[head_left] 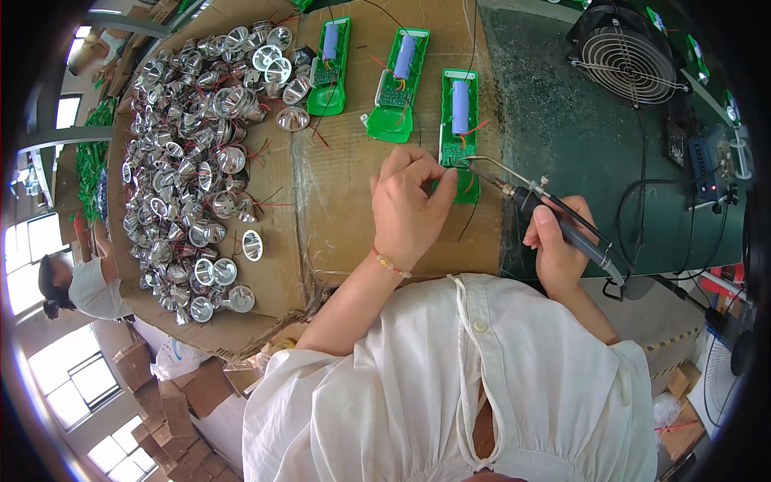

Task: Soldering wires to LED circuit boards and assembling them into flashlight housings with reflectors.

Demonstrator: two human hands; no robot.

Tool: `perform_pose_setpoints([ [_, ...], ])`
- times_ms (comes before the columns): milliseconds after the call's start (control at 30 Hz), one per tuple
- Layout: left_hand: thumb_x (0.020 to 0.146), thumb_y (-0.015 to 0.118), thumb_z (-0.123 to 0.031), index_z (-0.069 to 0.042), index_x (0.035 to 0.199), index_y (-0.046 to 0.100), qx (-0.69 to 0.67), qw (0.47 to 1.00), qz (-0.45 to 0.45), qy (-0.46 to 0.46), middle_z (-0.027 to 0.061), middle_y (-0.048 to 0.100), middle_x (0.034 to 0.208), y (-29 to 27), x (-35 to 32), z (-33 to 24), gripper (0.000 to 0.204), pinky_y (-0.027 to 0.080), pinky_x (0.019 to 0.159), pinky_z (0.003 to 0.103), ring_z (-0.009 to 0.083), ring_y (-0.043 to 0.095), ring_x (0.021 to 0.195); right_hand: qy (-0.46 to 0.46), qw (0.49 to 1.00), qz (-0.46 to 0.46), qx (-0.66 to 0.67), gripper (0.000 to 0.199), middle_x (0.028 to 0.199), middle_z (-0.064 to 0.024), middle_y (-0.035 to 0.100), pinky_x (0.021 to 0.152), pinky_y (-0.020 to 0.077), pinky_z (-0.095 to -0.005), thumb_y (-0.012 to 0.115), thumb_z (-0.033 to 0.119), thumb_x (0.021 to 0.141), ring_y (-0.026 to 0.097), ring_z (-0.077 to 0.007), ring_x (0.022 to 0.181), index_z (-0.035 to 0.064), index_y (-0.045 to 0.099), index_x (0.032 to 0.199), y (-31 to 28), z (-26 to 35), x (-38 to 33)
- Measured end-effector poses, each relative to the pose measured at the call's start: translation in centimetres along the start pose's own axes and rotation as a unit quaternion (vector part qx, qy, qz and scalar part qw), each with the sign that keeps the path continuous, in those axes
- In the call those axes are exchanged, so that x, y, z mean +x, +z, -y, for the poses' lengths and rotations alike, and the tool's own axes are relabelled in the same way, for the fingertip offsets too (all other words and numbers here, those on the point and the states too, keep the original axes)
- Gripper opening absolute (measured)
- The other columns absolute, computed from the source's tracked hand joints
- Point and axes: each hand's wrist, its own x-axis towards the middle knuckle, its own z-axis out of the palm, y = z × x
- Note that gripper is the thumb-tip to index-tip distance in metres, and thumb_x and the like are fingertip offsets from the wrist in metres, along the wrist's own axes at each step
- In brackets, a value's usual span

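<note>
Green casing (469, 193) as my landmark: lies open on cardboard (345, 233), circuit board (450, 159) bared, likely for access. Left hand (412, 193) just left of casing, fingertips at board, presumably steadying; I can't tell whether they pinch anything. Right hand (562, 245), right of casing, grasps soldering iron (580, 239) by handle, probably away from heat. Reflectors (231, 159) heaped well left of casing.

Left hand (408, 201): fingers are just beside circuit board (458, 155) in nearest housing (474, 108). Battery cell (460, 108) lies beyond fingers, same housing. Middle housing (393, 124), leftmost housing (325, 100): left of fingers and beyond, on cardboard (345, 185). Reflectors (233, 158): well left of fingers. Soldering iron (526, 201): right of fingers, in right hand (564, 251). Fan (630, 64): beyond, far right of fingers.
</note>
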Motion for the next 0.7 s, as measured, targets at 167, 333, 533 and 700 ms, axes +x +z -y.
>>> perform_pose_setpoints([
  [167,0.07,0.064,-0.015,-0.006,0.064,0.059,0.0,1.0,0.007,-0.003,0.0029,0.055,0.078,-0.3,-0.1,-0.1,0.012,0.034,0.066,0.033,0.02,0.053,0.074,-0.021,0.999,-0.018,0.024,0.015,0.06,-0.0069,0.054,0.045,0.0418,-0.021,0.059,0.008,0.08,0.051,-0.0095,0.048,-0.0009,0.048,0.086,-0.4,0.3,-0.2],
  [333,0.07,0.064,-0.014,-0.006,0.063,0.059,0.006,1.0,0.007,-0.003,0.0029,0.056,0.077,-0.2,0.2,0.0,0.012,0.034,0.065,0.032,0.0196,0.053,0.072,-0.034,0.999,-0.02,0.027,0.014,0.059,-0.0071,0.053,0.044,0.0408,-0.0215,0.058,0.007,0.08,0.05,-0.0102,0.046,-0.0012,0.048,0.086,-0.7,-0.1,0.1],
  [533,0.067,0.068,-0.019,-0.008,0.066,0.062,0.086,0.985,-0.095,0.117,0.0039,0.056,0.079,-2.1,0.5,-1.4,0.012,0.037,0.072,0.037,0.0212,0.052,0.077,-0.068,0.996,-0.047,0.021,0.016,0.059,-0.0071,0.052,0.045,0.0403,-0.0211,0.059,0.008,0.08,0.049,-0.0102,0.048,-0.0017,0.048,0.086,-1.9,-0.2,1.1],
  [700,0.063,0.064,-0.015,-0.011,0.057,0.058,0.317,0.917,0.013,0.24,0.0024,0.05,0.07,-1.6,1.6,-1.9,0.009,0.034,0.069,0.035,0.0221,0.049,0.079,-0.087,0.992,-0.091,0.018,0.016,0.059,-0.0073,0.052,0.044,0.0394,-0.0208,0.058,0.009,0.08,0.049,-0.0101,0.047,-0.0021,0.047,0.085,-3.4,-0.2,2.4],
])
